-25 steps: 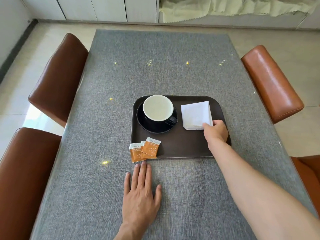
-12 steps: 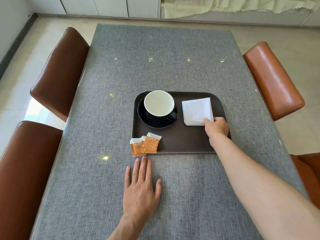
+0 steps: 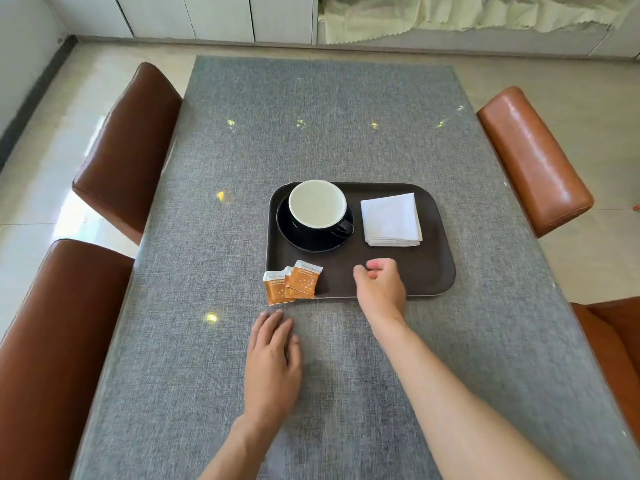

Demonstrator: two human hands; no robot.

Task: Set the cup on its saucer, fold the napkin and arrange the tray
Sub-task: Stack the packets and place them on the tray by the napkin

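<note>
The brown tray holds cup on saucer, folded napkin — my right hand loosely curled, empty; left hand flat.

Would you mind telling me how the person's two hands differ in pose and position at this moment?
The left hand lies flat, palm down, on the grey table short of the tray; the right hand is over the tray's near edge. The left hand's fingers are stretched out, the right hand's loosely curled. The left hand's fingertips point at the orange packets; the right hand is nearer the folded napkin. Both hold nothing.
</note>
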